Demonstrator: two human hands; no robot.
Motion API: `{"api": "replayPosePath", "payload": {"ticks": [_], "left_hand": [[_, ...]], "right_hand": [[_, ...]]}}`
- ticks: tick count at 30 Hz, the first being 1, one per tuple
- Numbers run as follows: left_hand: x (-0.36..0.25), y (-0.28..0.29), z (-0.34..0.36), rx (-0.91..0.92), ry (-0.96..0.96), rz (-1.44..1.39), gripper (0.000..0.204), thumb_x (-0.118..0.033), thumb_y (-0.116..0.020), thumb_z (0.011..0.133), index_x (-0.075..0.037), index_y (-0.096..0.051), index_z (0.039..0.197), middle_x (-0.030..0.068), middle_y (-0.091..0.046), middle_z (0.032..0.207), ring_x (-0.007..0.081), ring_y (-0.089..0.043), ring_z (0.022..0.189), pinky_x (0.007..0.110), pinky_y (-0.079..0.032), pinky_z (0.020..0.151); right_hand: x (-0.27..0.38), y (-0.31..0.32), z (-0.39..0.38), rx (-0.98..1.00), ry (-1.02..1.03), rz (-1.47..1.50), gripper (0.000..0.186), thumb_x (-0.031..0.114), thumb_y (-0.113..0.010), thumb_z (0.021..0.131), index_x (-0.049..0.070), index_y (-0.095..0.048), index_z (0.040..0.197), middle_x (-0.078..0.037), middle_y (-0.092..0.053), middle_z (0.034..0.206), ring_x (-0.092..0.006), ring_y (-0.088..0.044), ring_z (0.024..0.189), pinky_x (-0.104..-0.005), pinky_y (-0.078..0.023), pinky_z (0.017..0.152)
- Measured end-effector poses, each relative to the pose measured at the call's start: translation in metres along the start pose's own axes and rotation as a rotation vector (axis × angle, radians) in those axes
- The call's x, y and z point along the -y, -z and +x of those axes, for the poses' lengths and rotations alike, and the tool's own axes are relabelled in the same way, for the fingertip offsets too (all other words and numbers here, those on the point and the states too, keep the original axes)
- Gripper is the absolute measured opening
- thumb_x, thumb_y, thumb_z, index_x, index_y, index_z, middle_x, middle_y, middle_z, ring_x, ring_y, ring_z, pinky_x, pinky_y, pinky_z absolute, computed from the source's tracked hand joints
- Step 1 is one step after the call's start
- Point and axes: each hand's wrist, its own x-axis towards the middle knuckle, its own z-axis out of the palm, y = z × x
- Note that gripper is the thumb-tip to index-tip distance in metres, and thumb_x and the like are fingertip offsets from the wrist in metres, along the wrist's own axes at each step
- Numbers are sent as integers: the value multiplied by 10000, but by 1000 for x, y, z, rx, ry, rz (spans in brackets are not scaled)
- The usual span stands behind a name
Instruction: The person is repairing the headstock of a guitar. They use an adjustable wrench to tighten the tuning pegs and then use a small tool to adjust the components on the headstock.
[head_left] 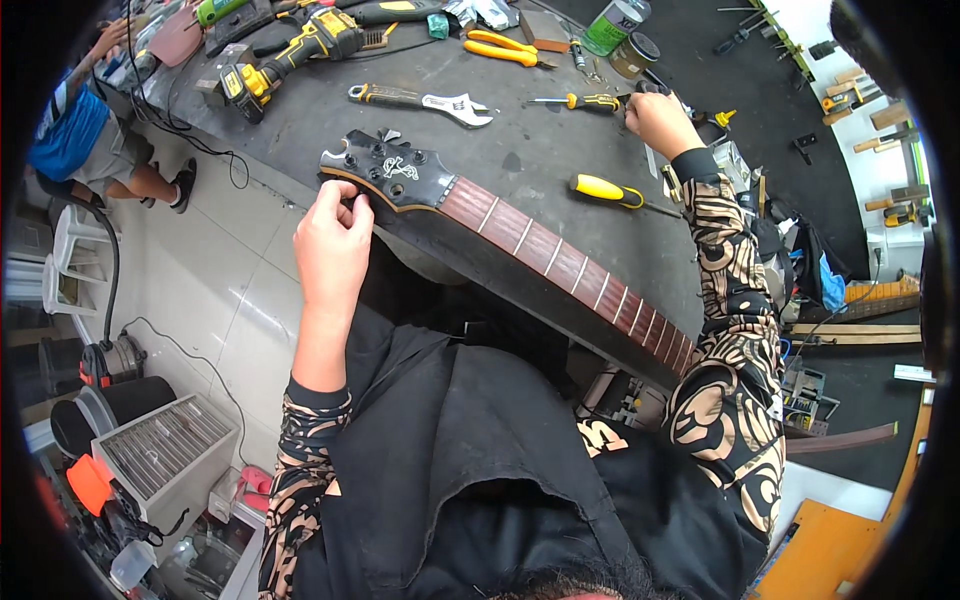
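Note:
A dark guitar headstock (372, 163) and fretted neck (560, 262) lie along the bench's near edge. My left hand (330, 230) is closed at the headstock's lower left edge, fingertips partly hidden beneath it. My right hand (656, 122) is reached out at the back right, fingers curled around something dark that I cannot make out, beside a small yellow-and-black screwdriver (590, 102). A larger yellow-handled screwdriver (605, 190) lies between the neck and my right arm. An adjustable wrench (420, 102) rests behind the headstock.
The dark bench (515, 150) holds a cordless power tool (320, 40), orange pliers (500, 48), a bottle (610, 28) and a jar. Another person (65, 140) stands at the far left. A hose, cables and a slatted box (165, 450) are on the left; a tool board (890, 140) is at right.

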Motion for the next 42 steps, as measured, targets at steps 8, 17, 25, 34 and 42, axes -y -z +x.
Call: {"api": "replayPosePath", "payload": {"ticks": [8, 17, 25, 34, 42], "left_hand": [[-1, 2, 4, -105, -117, 165, 148, -143, -757, 990, -35, -763, 1092, 110, -673, 824, 276, -654, 708, 430, -537, 696], [-1, -1, 6, -68, -125, 61, 148, -103, -761, 990, -4, -769, 1099, 111, -680, 864, 249, -626, 692, 406, -532, 701], [17, 25, -6, 21, -141, 109, 129, -150, -687, 1056, -22, -680, 1069, 84, -657, 835, 253, -651, 701, 404, -535, 660], [-97, -8, 89, 134, -471, -213, 230, -190, -636, 1085, 21, -670, 1169, 150, -755, 957, 243, -724, 803, 398, -576, 757], [-245, -235, 161, 633, -765, 514, 350, -252, -555, 1028, -35, -727, 1243, 252, -794, 1170, 444, -762, 1129, 564, -589, 997]], "right_hand": [[101, 82, -47, -289, -98, 557, 220, 238, -725, 991, 35, -756, 1072, -181, -773, 1060, -381, -748, 982, -508, -580, 879], [252, 101, -115, -141, 86, 634, 360, 125, -744, 868, -4, -568, 1154, -175, -688, 1003, -366, -729, 940, -470, -574, 813], [241, 115, -110, -138, 50, 625, 559, 105, -778, 850, 11, -558, 1354, -186, -719, 1137, -388, -734, 1014, -473, -580, 856], [242, 94, -114, -36, 23, 653, 520, 173, -812, 892, 22, -561, 1322, -184, -710, 1104, -391, -727, 983, -485, -575, 843], [250, 103, -121, -114, 7, 604, 779, 331, -812, 944, -63, -495, 1536, -175, -671, 1210, -328, -691, 1125, -443, -559, 939]]}}
